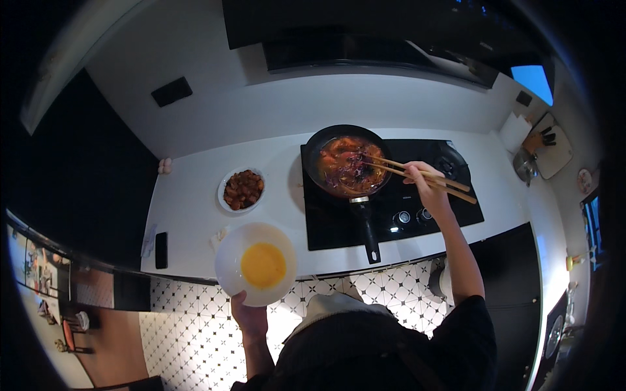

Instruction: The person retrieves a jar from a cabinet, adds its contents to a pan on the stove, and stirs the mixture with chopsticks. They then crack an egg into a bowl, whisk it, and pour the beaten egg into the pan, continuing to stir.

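My right hand (424,182) grips a pair of long wooden chopsticks (447,184), their tips down in the food of a black frying pan (313,168). Reddish broth with dark purple shreds and orange-red pieces (348,163) fills the pan, which stands on the left burner area of a black glass hob (332,234). The pan's handle (368,229) points toward me. My left hand (250,313) holds a white bowl (227,261) by its near rim, over the counter's front edge. Beaten egg (264,265) lies in the bottom of that bowl.
On the white counter (190,205) stand a plate of browned chunks (243,190), a black phone (161,250) and several eggs (165,166). A range hood (352,54) hangs above. Back right are a knife block (533,141), a cutting board (557,151) and a metal pot (525,166).
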`<action>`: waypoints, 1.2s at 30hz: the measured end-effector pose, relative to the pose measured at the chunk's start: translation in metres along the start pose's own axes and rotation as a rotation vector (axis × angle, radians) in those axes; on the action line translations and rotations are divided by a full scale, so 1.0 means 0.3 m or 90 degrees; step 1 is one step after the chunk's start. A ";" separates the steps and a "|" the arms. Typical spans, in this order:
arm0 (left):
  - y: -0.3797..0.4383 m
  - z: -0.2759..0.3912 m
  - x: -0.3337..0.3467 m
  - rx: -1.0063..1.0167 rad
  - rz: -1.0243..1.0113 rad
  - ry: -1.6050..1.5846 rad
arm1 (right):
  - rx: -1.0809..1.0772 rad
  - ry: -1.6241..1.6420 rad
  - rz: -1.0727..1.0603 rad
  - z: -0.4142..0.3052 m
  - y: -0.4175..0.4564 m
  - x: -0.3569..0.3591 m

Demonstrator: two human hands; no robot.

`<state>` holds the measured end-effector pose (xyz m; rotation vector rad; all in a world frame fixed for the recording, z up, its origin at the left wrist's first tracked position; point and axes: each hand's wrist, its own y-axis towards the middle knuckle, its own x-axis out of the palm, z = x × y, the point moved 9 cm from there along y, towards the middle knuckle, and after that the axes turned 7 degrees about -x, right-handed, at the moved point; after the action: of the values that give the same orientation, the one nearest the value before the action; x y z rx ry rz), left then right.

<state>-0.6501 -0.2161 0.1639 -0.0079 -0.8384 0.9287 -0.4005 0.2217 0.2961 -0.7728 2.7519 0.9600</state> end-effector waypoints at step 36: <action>0.048 -0.061 0.128 -0.020 -0.002 -0.005 | 0.023 0.033 -0.004 0.056 0.042 0.005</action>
<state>-0.6365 -0.1738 0.1703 -0.0300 -0.8601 0.9129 -0.4088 0.2397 0.2893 -0.8119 2.8007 0.8983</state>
